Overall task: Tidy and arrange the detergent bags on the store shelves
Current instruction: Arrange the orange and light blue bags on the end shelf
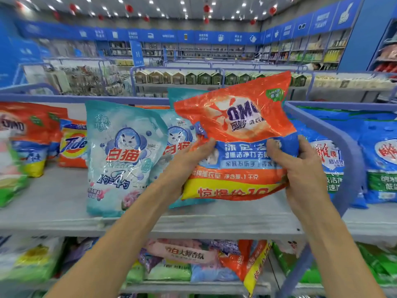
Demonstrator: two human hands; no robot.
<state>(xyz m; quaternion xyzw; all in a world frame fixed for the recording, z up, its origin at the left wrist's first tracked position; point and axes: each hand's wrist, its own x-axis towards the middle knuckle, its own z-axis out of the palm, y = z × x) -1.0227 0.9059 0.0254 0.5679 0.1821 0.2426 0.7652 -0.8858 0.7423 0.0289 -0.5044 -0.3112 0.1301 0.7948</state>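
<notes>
A person's view of a supermarket shelf stocked with detergent bags. Near the centre, slightly toward 2 o'clock, an orange OMO bag is held facing the viewer, its top leaning toward 1 o'clock. The left hand grips the bag's 9 o'clock edge, thumb on the front and fingers hidden behind. The right hand grips the 3 o'clock edge, thumb pressed on the front and fingers curled round the side. At 9 o'clock a teal cat-logo bag stands on the shelf, with a second teal bag partly hidden behind the orange one. Farther toward 9 o'clock is a Tide bag. At 3 o'clock, past a blue rail, stand blue bags. At 6 o'clock, mixed bags lie on a lower shelf.
</notes>
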